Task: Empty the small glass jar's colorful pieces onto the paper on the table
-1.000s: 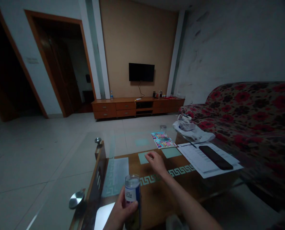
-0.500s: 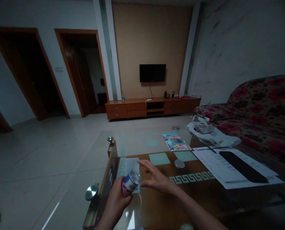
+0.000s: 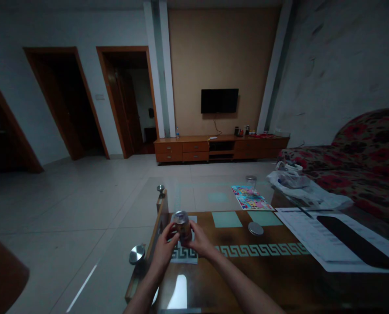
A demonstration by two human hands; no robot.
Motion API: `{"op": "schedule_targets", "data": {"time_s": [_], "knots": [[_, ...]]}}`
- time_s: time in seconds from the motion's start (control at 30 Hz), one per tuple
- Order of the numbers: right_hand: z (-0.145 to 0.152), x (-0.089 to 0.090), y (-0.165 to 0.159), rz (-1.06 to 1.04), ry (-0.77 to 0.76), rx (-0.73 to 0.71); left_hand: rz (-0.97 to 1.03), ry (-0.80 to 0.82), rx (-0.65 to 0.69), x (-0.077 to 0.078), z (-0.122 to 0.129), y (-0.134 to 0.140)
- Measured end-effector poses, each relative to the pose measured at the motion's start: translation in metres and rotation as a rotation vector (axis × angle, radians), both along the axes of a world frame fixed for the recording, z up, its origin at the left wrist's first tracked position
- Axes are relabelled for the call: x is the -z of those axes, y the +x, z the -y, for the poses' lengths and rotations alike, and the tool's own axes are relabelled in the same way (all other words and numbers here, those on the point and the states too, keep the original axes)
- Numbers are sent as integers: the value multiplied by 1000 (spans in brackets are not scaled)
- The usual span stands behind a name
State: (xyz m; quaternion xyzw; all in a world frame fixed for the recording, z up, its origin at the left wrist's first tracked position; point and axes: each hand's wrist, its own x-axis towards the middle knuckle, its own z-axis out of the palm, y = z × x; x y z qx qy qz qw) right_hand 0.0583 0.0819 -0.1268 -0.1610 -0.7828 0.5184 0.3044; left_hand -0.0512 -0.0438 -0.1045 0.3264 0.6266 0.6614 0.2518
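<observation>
Two hands on it: my left hand [image 3: 163,249] and right hand [image 3: 198,239] wrap the small jar [image 3: 182,226] from either side, just above the worktop [image 3: 247,270] near its left edge; I judge steady, even pressure keeps it upright, clear of the loose lid [image 3: 255,228].

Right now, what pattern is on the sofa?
Red flowers on a dark ground cover the sofa; the head view shows it.

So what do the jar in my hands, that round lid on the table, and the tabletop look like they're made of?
The jar looks like clear glass with a printed paper label, though dim light leaves plastic possible. The round lid seems to be metal, given its dull silvery sheen. The tabletop is clear glass: the floor shows through it, and it mirrors light over a wood base.
</observation>
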Motion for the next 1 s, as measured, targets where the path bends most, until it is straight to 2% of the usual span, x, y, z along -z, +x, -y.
{"op": "schedule_targets", "data": {"time_s": [0.1, 0.23, 0.37, 0.47, 0.6, 0.8, 1.0], "knots": [[-2, -2, -7, 19, 5, 26, -26, -23, -13, 6, -7, 5], [-7, -7, -13, 53, -91, 117, -73, -236, -94, 21, -14, 11], [-9, -14, -15, 54, -174, 104, -334, -331, -120, 33, -14, 24], [-13, -19, -15, 56, -237, 76, -523, -416, -144, 33, -11, 33], [-24, -23, -13, 38, -254, 113, -666, -517, -168, 28, -7, 38], [-37, -24, -9, 41, -262, 163, -770, -519, -179, 28, -5, 39], [-39, -24, -6, -1, -283, 136, -838, -488, -185, 36, -5, 41]]}}
